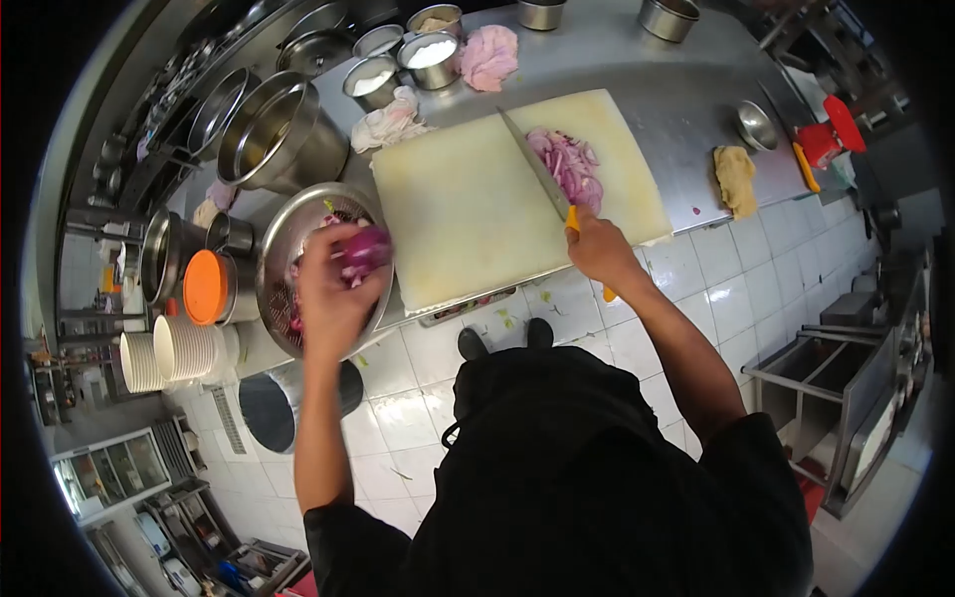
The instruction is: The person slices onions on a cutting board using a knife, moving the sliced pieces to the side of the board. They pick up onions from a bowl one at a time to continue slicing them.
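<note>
My left hand [336,284] is closed around a purple onion [365,253], slightly blurred, above a metal colander [282,231] that holds more onion pieces. In my right hand [603,251] is a kitchen knife [535,162] with a yellow handle; its blade points away from me over the white cutting board [448,229]. Sliced onion [567,169] lies in a pile on the board, just right of the blade.
Behind the colander stands a large steel pot [284,139]. Small metal containers [430,58] and crumpled cloths [488,58] line the back. Stacked white bowls [187,348] and an orange lid [205,287] are at left. A yellowish cloth [734,181], a metal bowl [756,126] and a red scale-like object [828,134] sit right.
</note>
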{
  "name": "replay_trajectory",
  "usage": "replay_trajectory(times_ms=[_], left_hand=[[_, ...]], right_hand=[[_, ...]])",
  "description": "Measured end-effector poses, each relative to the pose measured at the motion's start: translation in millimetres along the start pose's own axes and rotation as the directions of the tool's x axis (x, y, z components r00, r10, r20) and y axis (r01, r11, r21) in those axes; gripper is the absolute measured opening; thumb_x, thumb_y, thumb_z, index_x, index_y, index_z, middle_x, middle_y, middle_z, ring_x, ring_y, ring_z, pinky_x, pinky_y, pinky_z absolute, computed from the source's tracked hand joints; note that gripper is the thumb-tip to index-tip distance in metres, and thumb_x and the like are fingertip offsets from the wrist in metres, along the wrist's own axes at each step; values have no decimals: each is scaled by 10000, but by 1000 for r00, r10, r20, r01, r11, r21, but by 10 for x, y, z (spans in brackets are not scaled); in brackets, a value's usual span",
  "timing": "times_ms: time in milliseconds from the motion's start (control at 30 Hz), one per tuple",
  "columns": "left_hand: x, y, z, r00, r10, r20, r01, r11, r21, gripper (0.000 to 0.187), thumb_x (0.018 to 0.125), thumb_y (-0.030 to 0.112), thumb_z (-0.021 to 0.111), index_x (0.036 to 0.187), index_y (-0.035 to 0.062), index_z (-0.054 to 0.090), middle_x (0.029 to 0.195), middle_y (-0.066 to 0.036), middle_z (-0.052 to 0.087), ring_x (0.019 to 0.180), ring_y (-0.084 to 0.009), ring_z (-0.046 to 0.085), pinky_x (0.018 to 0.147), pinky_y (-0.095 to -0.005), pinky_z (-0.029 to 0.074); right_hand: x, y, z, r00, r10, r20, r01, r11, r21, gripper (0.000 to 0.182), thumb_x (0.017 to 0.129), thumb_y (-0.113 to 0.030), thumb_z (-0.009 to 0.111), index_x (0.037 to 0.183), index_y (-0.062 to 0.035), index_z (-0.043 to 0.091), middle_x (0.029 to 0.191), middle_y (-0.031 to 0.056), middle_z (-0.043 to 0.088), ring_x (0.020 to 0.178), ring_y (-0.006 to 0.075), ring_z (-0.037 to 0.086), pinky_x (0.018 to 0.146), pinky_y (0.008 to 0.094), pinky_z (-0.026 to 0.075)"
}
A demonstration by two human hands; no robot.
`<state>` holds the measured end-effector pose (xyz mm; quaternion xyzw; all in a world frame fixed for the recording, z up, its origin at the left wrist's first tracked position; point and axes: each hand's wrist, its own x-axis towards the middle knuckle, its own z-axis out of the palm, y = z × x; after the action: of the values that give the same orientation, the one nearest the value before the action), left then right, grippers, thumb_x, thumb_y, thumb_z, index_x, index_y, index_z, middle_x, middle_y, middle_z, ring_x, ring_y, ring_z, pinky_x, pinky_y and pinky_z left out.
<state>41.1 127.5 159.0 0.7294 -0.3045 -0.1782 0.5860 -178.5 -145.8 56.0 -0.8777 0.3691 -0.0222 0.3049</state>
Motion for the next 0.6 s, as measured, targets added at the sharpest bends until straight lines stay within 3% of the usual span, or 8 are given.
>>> replay_trajectory(times_ms=[67, 100, 167, 267, 367, 467, 600], left_hand=[[8, -206, 399, 988, 153, 29, -156, 978, 138, 562, 717, -93, 815, 1217, 49, 603, 1146, -85, 640, 1072, -200, 673, 899, -336, 582], [20, -403, 658, 987, 158, 35, -156, 987, -43, 528, 728, -79, 814, 1207, 32, 620, 1151, -88, 641, 1056, -201, 677, 895, -332, 584], [95, -577, 1020, 992, -112, 60, 117, 989, -85, 514, 758, 1, 821, 1240, -1, 642, 1133, -101, 688, 1020, -194, 687, 888, -343, 583], [352, -1241, 1249, 985, -172, 33, 174, 982, -74, 440, 769, 60, 827, 1177, -23, 683, 1129, -118, 703, 984, -187, 700, 871, -327, 577], [448, -1140, 1189, 978, -206, -45, 210, 968, 140, 332, 796, 88, 811, 1096, -27, 724, 1146, -126, 699, 923, -198, 714, 848, -320, 575], [410, -1253, 1185, 983, 92, -161, -62, 981, 185, 209, 871, -2, 760, 1072, -47, 723, 1163, -110, 686, 970, -196, 713, 859, -305, 586], [288, -1222, 1184, 977, 45, -210, -35, 998, 50, 190, 893, -8, 746, 1079, -39, 722, 1163, -97, 671, 934, -176, 711, 837, -292, 589]], right_hand=[[21, 0, -23, 1000, -23, -19, 24, 999, 21, 314, 992, -202, 553, 1189, 39, 505, 934, 321, 695, 925, 526, 665, 856, 588, 512], [29, -16, -25, 1000, -28, 2, 28, 999, 19, 341, 996, -212, 558, 1217, 41, 503, 938, 323, 695, 927, 527, 664, 849, 586, 513], [19, -40, -30, 999, -30, 44, 29, 1000, 10, 394, 1004, -234, 568, 1273, 47, 499, 945, 328, 696, 929, 528, 662, 834, 580, 516], [-63, -151, 36, 988, -155, 4, 155, 987, 46, 345, 1006, -219, 577, 1235, 22, 484, 921, 339, 684, 914, 542, 651, 812, 593, 504], [-161, -450, 3, 985, -151, 86, 145, 987, 73, 342, 998, -218, 569, 1213, 30, 476, 903, 328, 689, 875, 529, 668, 806, 600, 516], [-215, -655, 20, 972, -183, 146, 173, 982, 78, 343, 1003, -217, 569, 1217, 28, 458, 874, 339, 681, 844, 530, 669, 783, 605, 518], [-252, -801, 18, 957, -195, 215, 180, 980, 87, 346, 1011, -223, 555, 1215, 36, 452, 850, 325, 681, 854, 523, 674, 806, 592, 522]])
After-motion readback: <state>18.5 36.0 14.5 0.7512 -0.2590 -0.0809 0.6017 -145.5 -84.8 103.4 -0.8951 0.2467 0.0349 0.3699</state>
